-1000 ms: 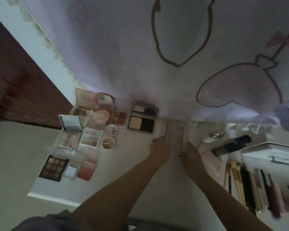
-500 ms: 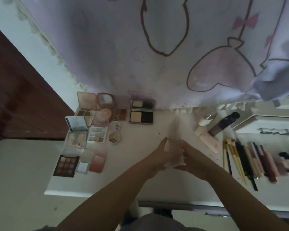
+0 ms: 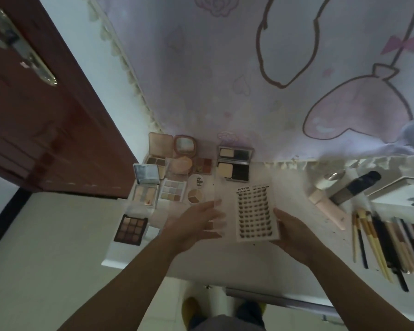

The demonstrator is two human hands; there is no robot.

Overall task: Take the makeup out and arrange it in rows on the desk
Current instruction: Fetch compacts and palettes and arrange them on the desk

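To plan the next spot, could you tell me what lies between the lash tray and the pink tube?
In the head view, only bare desk lies between the lash tray and the pink tube.

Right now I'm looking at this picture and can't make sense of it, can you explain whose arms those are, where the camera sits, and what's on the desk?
There is no machine: a person wears a camera on the head, looking down at their own bare arms. The right hand holds an opened lash case, a card with rows of small lash clusters. The left hand has its fingers spread at the case's clear lid. On the white desk, to the left, lie opened eyeshadow palettes and a powder compact, set in rough rows. To the right lie a pink tube, a dark bottle and a row of brushes. A printed curtain hangs behind.
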